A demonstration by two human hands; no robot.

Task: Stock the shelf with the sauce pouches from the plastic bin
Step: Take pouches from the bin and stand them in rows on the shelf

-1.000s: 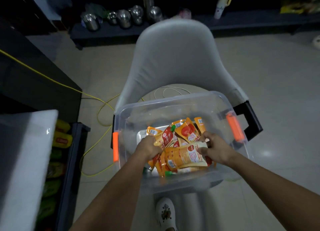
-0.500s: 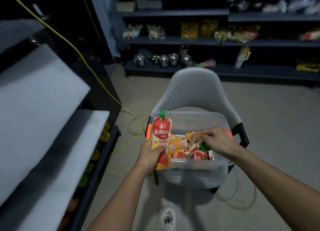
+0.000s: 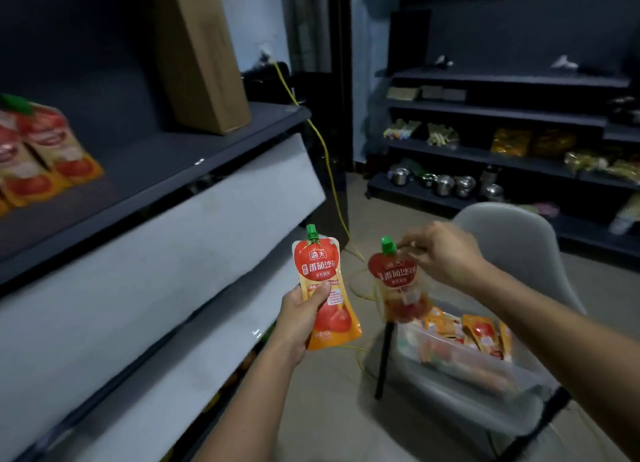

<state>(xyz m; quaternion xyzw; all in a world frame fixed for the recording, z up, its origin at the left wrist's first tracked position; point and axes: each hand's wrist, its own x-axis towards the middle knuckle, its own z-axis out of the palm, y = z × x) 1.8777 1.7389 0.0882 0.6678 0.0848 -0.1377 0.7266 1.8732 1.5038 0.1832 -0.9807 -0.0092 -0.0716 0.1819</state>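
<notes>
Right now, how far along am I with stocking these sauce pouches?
Done: several stocked pouches stand on the shelf at the frame's left edge, with bare room beside them. In hand: the left hand holds one pouch upright, and the right hand pinches a second pouch by its top. Left: more loose pouches lie in the plastic bin, so the job looks well short of finished.

I grip an orange-and-red sauce pouch with a green cap (image 3: 325, 299) upright by its lower half in my left hand (image 3: 299, 319). At its three o'clock, a second pouch (image 3: 398, 285) hangs pinched by its top corner from my right hand (image 3: 443, 253). At five o'clock, loose pouches (image 3: 481, 333) lie jumbled in the clear plastic bin (image 3: 460, 375). At ten o'clock, a few standing pouches (image 3: 41, 150) line the dark grey shelf (image 3: 166, 163).
</notes>
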